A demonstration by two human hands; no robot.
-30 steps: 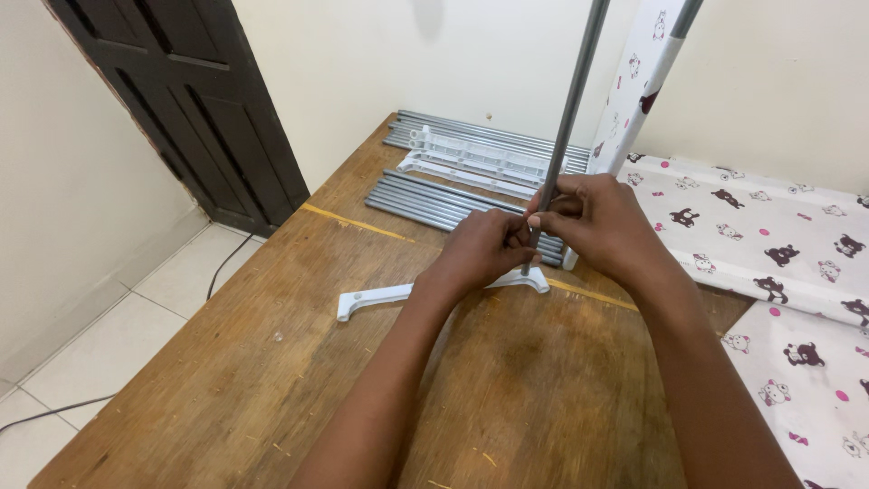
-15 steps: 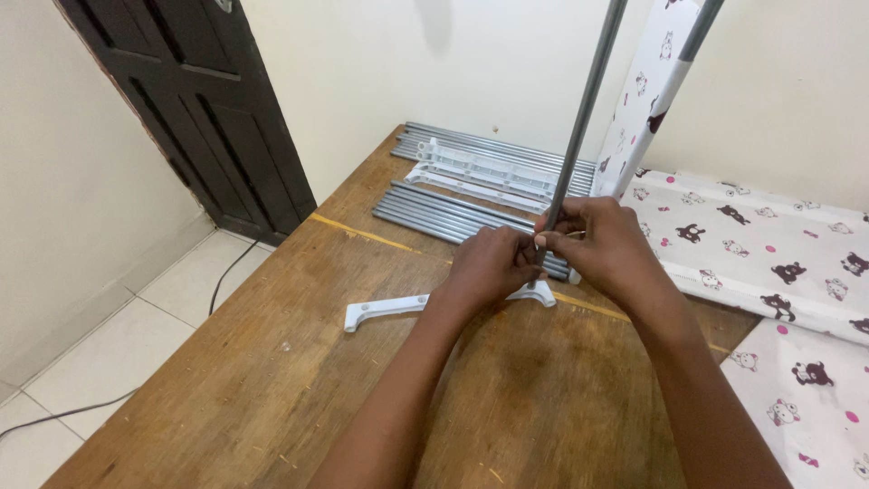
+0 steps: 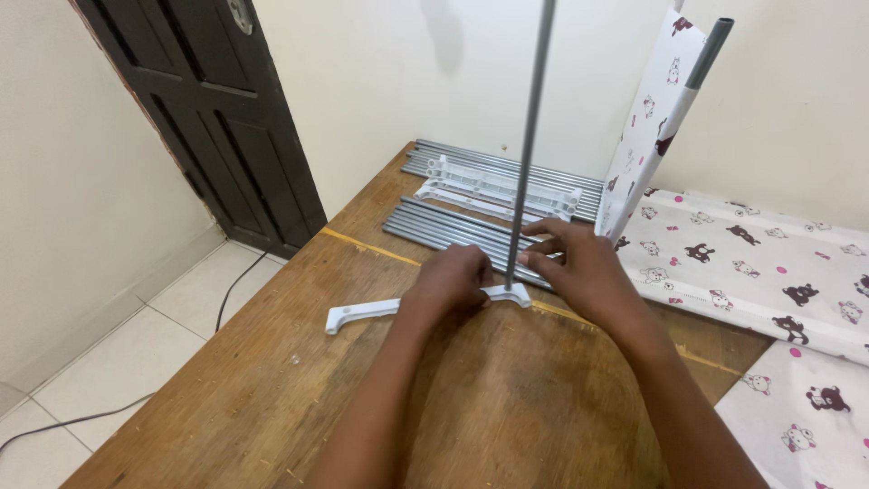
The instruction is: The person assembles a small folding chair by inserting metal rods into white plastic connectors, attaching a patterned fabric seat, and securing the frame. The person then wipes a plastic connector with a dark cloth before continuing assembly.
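Note:
A thin grey metal rod [image 3: 528, 136] stands upright, its lower end set in a white plastic connector bar [image 3: 362, 313] that lies flat on the wooden table [image 3: 272, 398]. My left hand [image 3: 450, 281] presses down on the connector bar close to the rod's foot. My right hand [image 3: 579, 267] sits just right of the rod, its fingertips touching the rod low down. Whether the fingers close around the rod is not visible.
Behind my hands lie bundles of grey metal rods [image 3: 444, 226] and white plastic frame pieces [image 3: 498, 186]. A white cloth with small animal prints [image 3: 751, 254] covers the table's right side, partly draped on a leaning pole [image 3: 706, 54]. A dark door [image 3: 217, 118] stands at left.
The view has shifted so the hands sit lower and the rod looks more vertical. My right hand has loosened from gripping the rod to touching it with its fingertips.

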